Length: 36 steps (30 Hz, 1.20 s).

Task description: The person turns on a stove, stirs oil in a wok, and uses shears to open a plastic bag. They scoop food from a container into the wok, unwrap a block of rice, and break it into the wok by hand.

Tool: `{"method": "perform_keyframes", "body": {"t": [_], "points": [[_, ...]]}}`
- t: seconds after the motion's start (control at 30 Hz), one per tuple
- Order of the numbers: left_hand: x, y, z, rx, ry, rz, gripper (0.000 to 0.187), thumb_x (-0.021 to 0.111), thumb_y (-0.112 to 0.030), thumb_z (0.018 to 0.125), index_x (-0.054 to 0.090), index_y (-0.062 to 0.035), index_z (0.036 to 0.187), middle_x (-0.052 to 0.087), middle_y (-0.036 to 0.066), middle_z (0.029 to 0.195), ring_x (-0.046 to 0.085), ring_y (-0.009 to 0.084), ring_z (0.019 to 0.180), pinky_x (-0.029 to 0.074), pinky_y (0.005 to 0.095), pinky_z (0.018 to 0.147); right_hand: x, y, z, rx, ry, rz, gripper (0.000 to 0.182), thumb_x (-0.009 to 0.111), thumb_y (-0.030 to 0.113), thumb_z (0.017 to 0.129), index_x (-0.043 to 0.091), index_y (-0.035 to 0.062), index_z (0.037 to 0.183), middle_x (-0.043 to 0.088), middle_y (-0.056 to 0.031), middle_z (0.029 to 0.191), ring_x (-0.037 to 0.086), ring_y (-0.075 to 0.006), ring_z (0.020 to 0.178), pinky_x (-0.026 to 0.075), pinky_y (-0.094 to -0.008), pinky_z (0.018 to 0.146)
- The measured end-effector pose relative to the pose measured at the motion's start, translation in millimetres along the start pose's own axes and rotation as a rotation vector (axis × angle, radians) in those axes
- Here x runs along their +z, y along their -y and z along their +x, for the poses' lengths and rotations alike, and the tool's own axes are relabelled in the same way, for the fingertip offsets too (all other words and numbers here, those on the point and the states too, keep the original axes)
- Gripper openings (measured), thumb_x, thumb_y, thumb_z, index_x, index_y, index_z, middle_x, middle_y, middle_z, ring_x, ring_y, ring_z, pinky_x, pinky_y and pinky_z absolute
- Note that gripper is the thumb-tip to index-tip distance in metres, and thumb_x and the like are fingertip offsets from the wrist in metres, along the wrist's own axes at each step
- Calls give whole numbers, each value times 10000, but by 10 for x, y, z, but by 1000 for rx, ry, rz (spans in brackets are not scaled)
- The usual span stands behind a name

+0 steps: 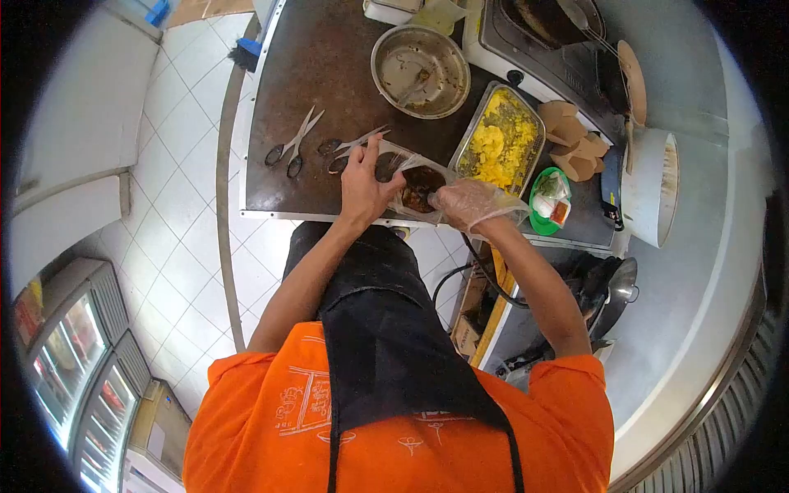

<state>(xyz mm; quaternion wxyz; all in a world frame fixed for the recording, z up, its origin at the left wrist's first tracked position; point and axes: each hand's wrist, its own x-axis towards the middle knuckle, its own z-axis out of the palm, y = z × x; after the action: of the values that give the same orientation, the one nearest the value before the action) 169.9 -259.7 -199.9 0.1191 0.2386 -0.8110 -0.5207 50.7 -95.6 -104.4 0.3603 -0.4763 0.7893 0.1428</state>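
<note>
At the counter's front edge my bare left hand [367,185] rests on the left side of a clear plastic container [422,187] with dark brown food in it. My right hand [468,202], in a clear plastic glove, is at the container's right side with its fingers curled; what it holds there, if anything, is hidden. Two pairs of scissors lie to the left, one pair [296,144] apart and the other [349,148] just beyond my left hand. A metal tray [500,140] of yellow food stands right of the container.
A steel bowl [420,71] with a utensil in it is further back. On the right are brown paper boxes [573,140], a green dish [551,201], a white bucket [653,187] and a stove [542,49] with a pan. Black cables hang below the counter edge.
</note>
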Motion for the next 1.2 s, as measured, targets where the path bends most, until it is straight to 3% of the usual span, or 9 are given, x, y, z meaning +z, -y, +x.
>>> {"method": "perform_keyframes", "body": {"t": [0.2,0.37,0.5,0.6,0.77,0.87,1.1,1.17,1.2], "points": [[-49,-36,7,-50,51,-10,773,790,-201,743,468,-47,1429,532,182,980,591,356,851,507,433,783,-156,252,-188,74,47,-19,159,628,124,829,731,34,911,719,-213,903,715,-393,891,567,-498,779],[3,42,7,18,2,-35,778,793,-208,741,467,-41,1426,534,183,970,590,357,849,507,431,786,104,163,-184,367,-162,224,212,578,185,911,722,70,1015,703,-248,972,697,-414,916,549,-497,804],[13,37,7,11,-1,-35,778,793,-198,739,468,-35,1427,543,185,966,592,357,850,508,425,783,-100,407,-250,472,-172,310,243,558,216,936,721,67,1036,707,-245,983,699,-407,913,545,-497,809],[50,63,-14,44,-44,-19,762,792,-191,742,480,-44,1422,551,183,971,594,354,851,507,421,779,182,336,-165,314,-191,137,261,543,253,942,725,81,1017,711,-222,910,698,-403,878,544,-503,784],[75,77,-19,37,-58,-70,745,797,-192,738,503,-45,1407,556,182,968,598,352,851,509,420,778,75,218,-153,28,-160,97,151,638,179,813,736,135,920,701,-159,796,689,-392,802,549,-490,721],[73,66,-18,35,-47,-75,748,800,-195,734,508,-45,1406,559,185,971,601,353,852,510,422,779,-48,-9,-126,-142,-59,54,123,647,177,829,724,103,891,713,-152,877,698,-376,900,548,-476,767],[51,51,-10,31,-41,-33,758,810,-215,731,510,-37,1404,557,199,986,604,360,876,511,426,789,-33,-510,118,-130,221,197,191,641,170,867,756,155,1018,684,-115,809,666,-308,806,525,-404,758],[33,41,-2,22,-28,-20,762,808,-220,734,507,-31,1408,556,197,993,605,357,883,512,422,797,-18,-619,108,-22,260,502,353,623,-31,816,751,92,1121,639,-31,755,649,-183,782,527,-350,781],[26,40,-5,14,-7,-5,766,806,-226,738,503,-26,1412,556,195,999,605,354,890,513,418,804,41,-688,93,-24,264,495,353,623,-31,816,751,92,1121,639,-31,755,649,-183,782,527,-350,781]]}}
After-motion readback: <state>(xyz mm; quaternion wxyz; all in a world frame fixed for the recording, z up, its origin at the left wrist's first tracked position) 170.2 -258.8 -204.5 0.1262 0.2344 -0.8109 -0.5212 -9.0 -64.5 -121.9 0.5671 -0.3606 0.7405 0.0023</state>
